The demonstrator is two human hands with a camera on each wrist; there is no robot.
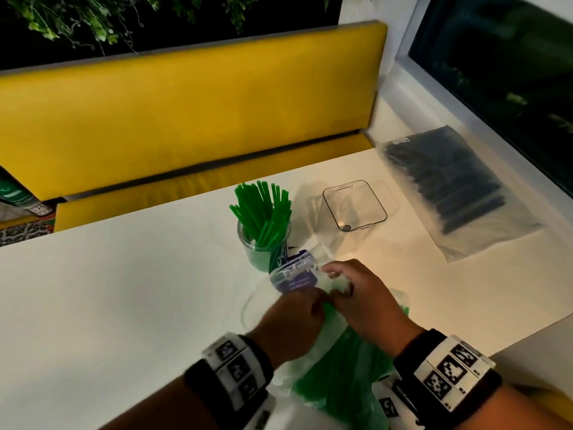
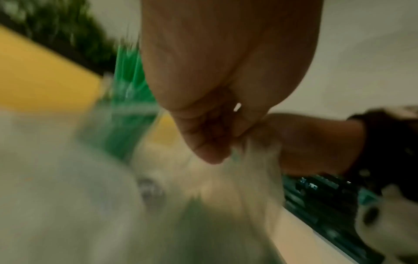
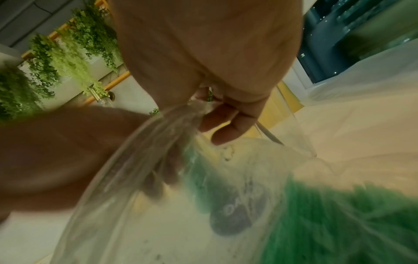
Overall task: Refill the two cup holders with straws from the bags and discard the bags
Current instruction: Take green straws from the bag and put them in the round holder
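A clear plastic bag of green straws [image 1: 338,364] lies on the white table [image 1: 124,290] near me, its purple-labelled mouth [image 1: 294,274] lifted. My left hand [image 1: 294,318] and right hand [image 1: 353,293] both pinch the bag's open top, side by side. In the right wrist view the bag film [image 3: 172,128] is bunched between my fingers, with green straws [image 3: 339,223] inside. The left wrist view is blurred, showing my left hand [image 2: 217,139] pinching the film. A round clear cup holder [image 1: 263,240] stands filled with green straws. A square clear holder [image 1: 355,206] stands empty beside it.
A second bag holding black straws [image 1: 446,184] lies at the table's right, by the window sill. A yellow bench [image 1: 186,119] runs behind the table. Hanging plants [image 1: 77,20] are at the top.
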